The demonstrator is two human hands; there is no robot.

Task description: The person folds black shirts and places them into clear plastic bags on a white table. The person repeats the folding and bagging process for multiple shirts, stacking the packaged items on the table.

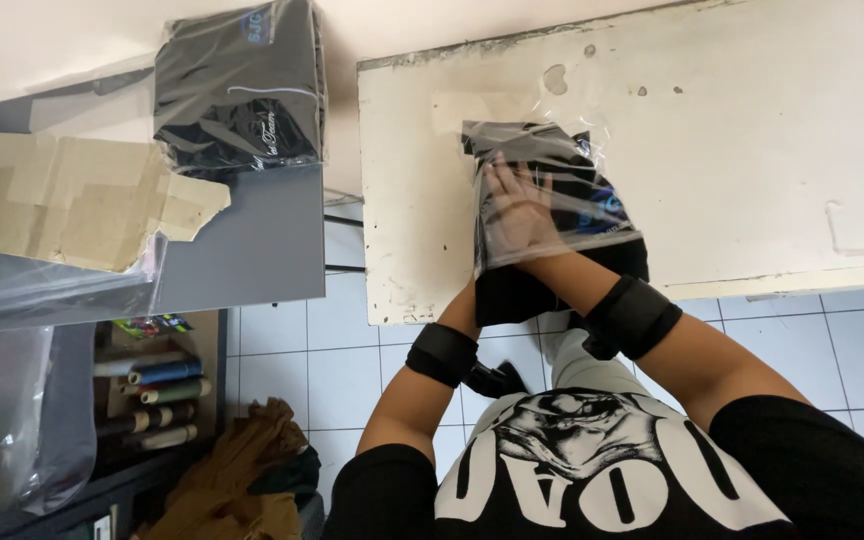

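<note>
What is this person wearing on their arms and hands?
Both hands are bare, with no gloves. The right hand shows through clear plastic; the left hand is hidden. Each forearm carries a wide black band near the wrist: the left band and the right band. Short black sleeves of a black T-shirt with a white print end above the elbows.

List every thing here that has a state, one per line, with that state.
Garment: black, folded, partly inside the bag, lower end sticking out over the table edge.
Bag: clear plastic, mouth open towards the person, flat on the table.
Right hand: inside the bag, fingers spread flat on the garment.
Left hand: hidden under the garment.
Stack: bagged garments piled on the grey table.
Cardboard: flattened, torn.
</note>
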